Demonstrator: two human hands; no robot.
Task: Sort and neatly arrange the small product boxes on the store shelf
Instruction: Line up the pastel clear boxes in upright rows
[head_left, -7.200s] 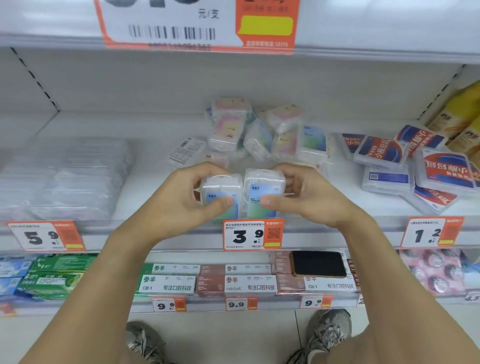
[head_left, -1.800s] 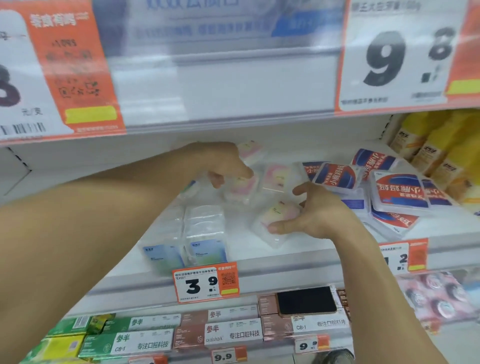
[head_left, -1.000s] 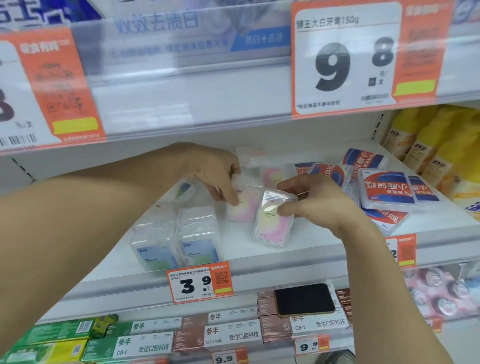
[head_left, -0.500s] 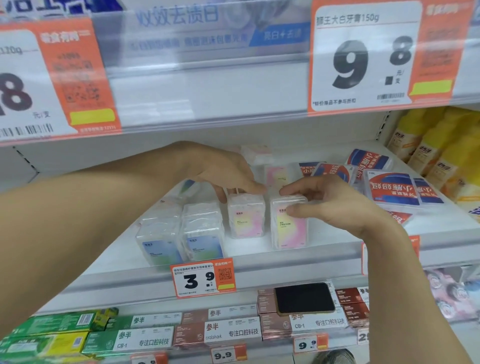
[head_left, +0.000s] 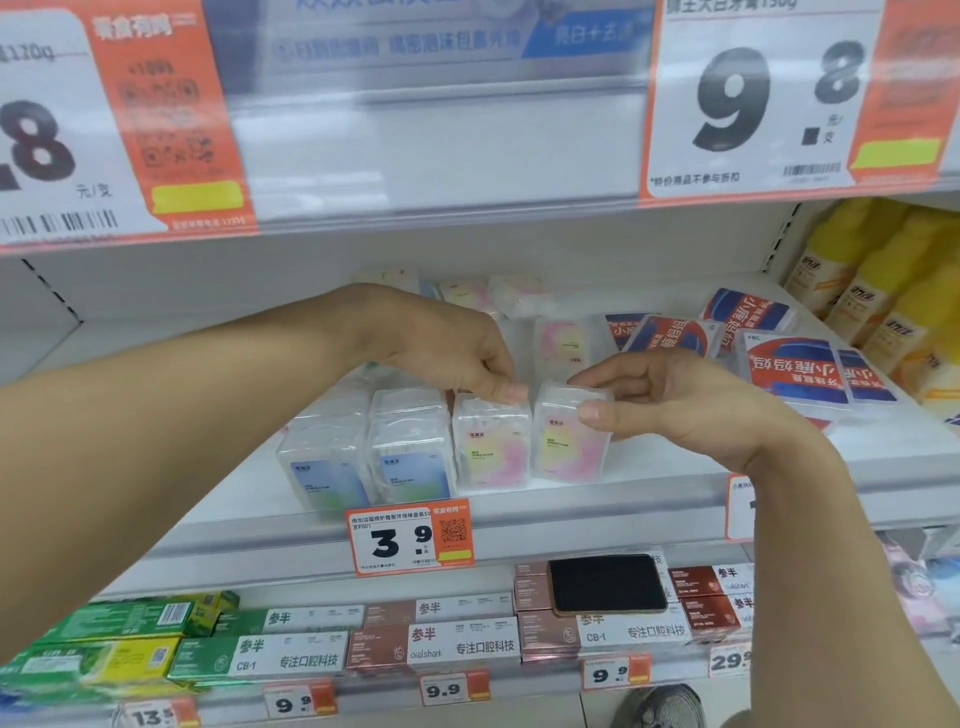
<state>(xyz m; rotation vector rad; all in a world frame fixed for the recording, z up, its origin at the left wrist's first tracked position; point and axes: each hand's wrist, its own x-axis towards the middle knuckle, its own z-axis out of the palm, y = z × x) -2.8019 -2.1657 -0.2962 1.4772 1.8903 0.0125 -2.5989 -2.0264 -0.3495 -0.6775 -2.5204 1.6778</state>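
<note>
Small clear plastic boxes stand upright in a row at the front of the white shelf (head_left: 649, 499): two blue-green ones (head_left: 410, 457) on the left, then two pink-yellow ones. My left hand (head_left: 452, 353) pinches the top of the left pink box (head_left: 491, 452). My right hand (head_left: 670, 400) pinches the top of the right pink box (head_left: 569, 447) between thumb and forefinger. The two pink boxes stand side by side, touching. More pink boxes (head_left: 561, 343) lie loose behind them.
Red-and-blue flat boxes (head_left: 795, 369) lie jumbled to the right, with yellow bottles (head_left: 878, 291) beyond. A 3.9 price tag (head_left: 410, 538) hangs on the shelf edge. The shelf below holds toothpaste cartons (head_left: 431, 644) and a black phone (head_left: 605, 584). A big price rail (head_left: 441, 140) hangs overhead.
The right pink box has been stood upright and drawn forward next to the left pink box, in line with the blue row. Both hands stay on the box tops.
</note>
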